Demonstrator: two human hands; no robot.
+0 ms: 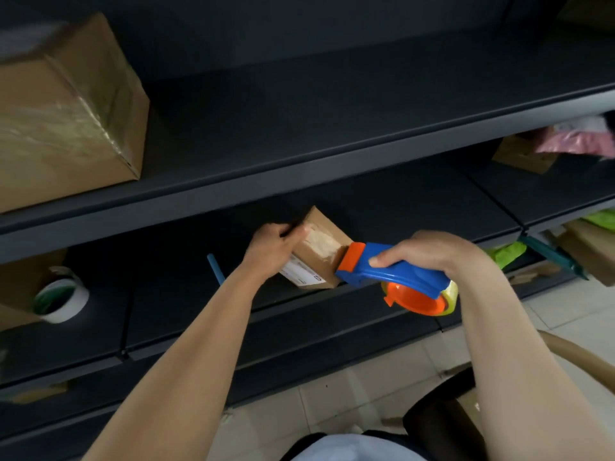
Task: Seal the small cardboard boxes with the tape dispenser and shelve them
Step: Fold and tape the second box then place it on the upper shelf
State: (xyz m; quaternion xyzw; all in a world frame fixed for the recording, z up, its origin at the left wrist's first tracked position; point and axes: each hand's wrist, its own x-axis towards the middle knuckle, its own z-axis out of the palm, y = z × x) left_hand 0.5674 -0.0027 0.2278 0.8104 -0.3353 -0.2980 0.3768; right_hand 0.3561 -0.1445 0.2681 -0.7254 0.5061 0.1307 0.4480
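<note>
A small cardboard box [319, 247] with a white label stands tilted on the dark lower shelf [186, 304]. My left hand [273, 247] grips its left end, fingers curled over the top edge. My right hand [429, 251] holds the blue and orange tape dispenser [396, 277] by its handle. The dispenser's orange nose touches the box's right end. A roll of clear tape sits in the dispenser's orange wheel.
A large taped cardboard box [66, 114] stands on the upper shelf at left. A tape roll [61, 296] lies on the lower shelf at left beside another box. More boxes and pink and green bags [579, 141] fill the shelves at right. Tiled floor lies below.
</note>
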